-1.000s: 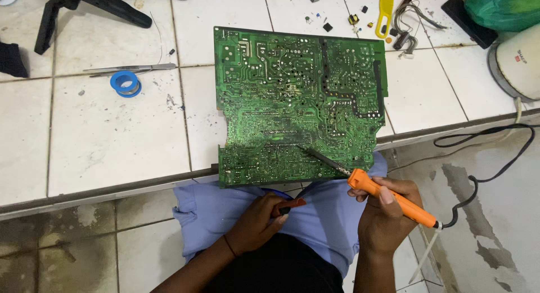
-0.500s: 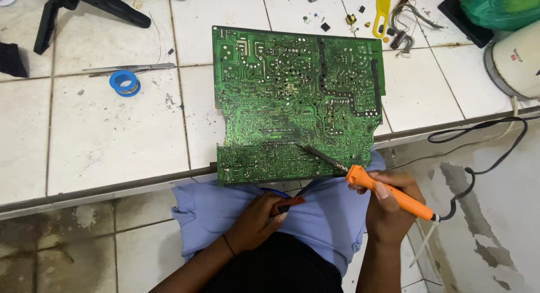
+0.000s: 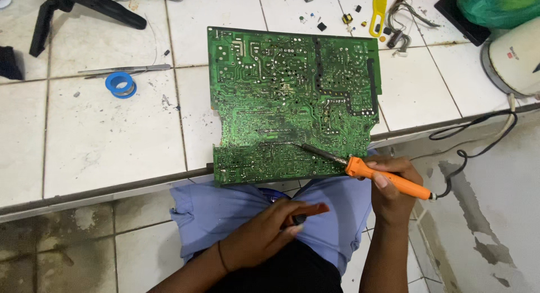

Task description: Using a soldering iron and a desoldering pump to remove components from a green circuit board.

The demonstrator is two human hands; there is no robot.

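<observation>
1. Green circuit board (image 3: 292, 101): solder side up, flat on the white tiled counter (image 3: 112, 141), overhanging its front edge.
2. Orange-handled soldering iron (image 3: 365, 170): slanted, tip touching the board's lower middle.
3. Small red-black tool (image 3: 306, 212): below the counter's front edge.

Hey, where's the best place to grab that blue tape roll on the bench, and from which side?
Take the tape roll across its outer rim, coming straight down from above. It lies flat on the tiled bench with its open centre facing up, so the round wall offers two opposite sides to pinch. Come in from the near side, since the tweezers lie just behind it.
</observation>
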